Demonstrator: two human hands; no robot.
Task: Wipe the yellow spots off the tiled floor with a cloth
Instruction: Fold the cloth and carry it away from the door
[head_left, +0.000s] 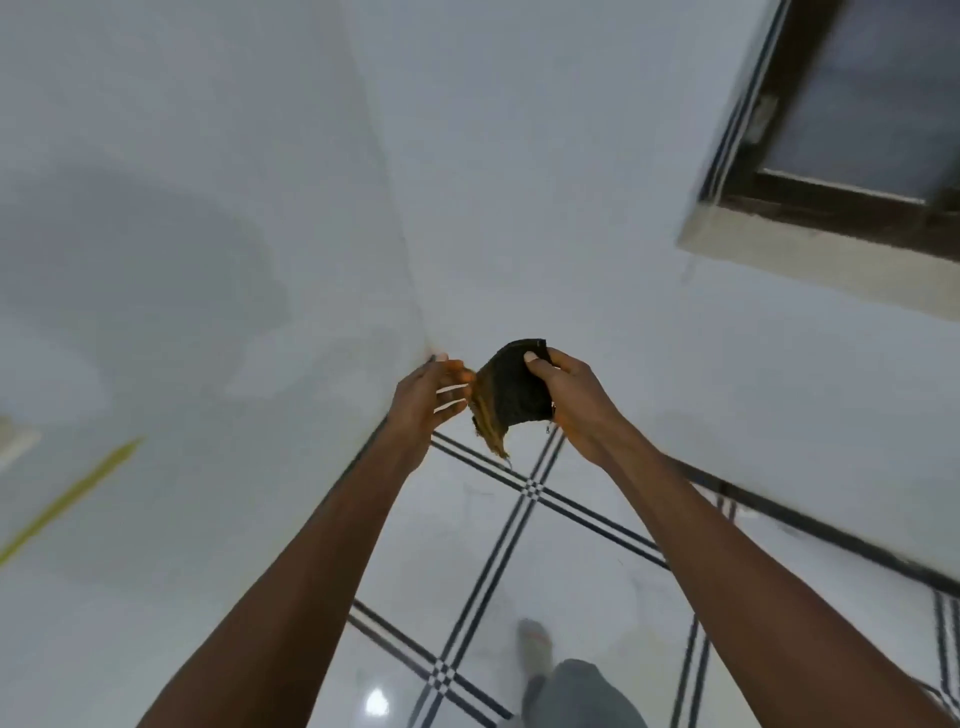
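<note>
A small dark cloth (511, 397) with a yellow-brown stained, frayed edge is held up in front of the room's corner. My right hand (574, 400) grips it from the right, thumb on top. My left hand (426, 400) is at its left edge, fingers spread, fingertips touching the stained fringe. Below lies the white tiled floor (571, 587) with dark double lines. No yellow spots show on the visible tiles.
Two white walls meet in a corner (410, 291) behind the hands. A dark-framed window (852, 130) is at upper right. A yellow streak (72, 499) marks the left wall. My foot and grey trouser leg (561, 680) are at the bottom.
</note>
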